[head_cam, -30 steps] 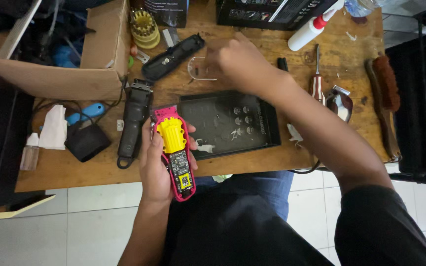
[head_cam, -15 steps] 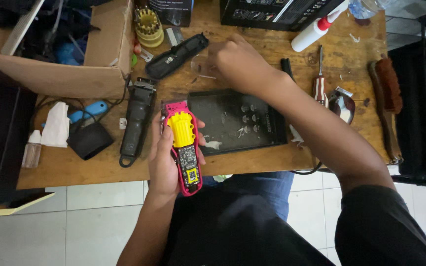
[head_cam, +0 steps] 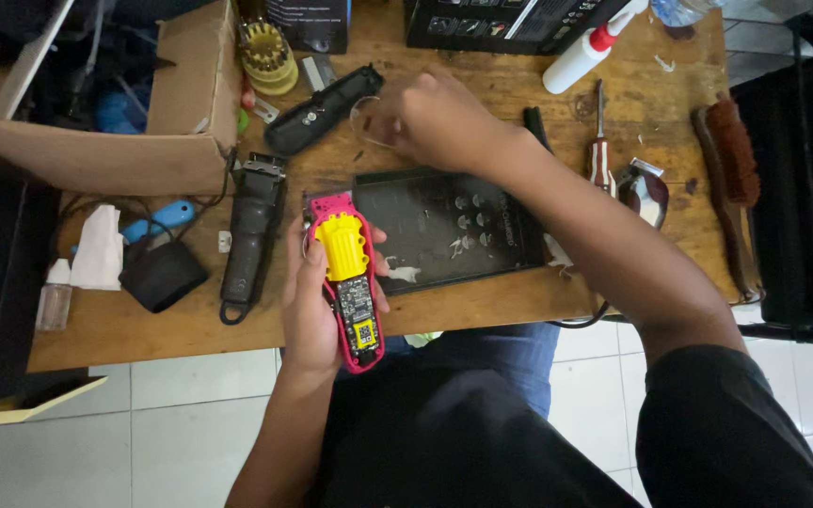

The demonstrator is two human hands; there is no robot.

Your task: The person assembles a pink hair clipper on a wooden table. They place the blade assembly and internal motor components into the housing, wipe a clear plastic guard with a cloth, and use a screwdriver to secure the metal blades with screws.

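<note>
Head view, looking straight down on a wooden workbench (head_cam: 482,306): the left hand (head_cam: 317,301), low and left of centre in the frame, wraps its fingers round an opened pink hair clipper (head_cam: 345,277) with a yellow inner block, holding it at the bench's near edge with the circuit board facing up. The right hand (head_cam: 435,118), in the upper middle of the frame, reaches across a black tray (head_cam: 444,226) and rests on the wood with its fingertips drawn together on a small pale part (head_cam: 369,127); what that part is cannot be told. Just left of that hand lies a black clipper shell (head_cam: 322,108), and a second black clipper (head_cam: 251,235) lies beside the pink one. A cardboard box (head_cam: 157,141) fills the upper left; a white squeeze bottle (head_cam: 590,47), a screwdriver (head_cam: 599,150) and a brush (head_cam: 731,150) lie toward the upper right
</note>
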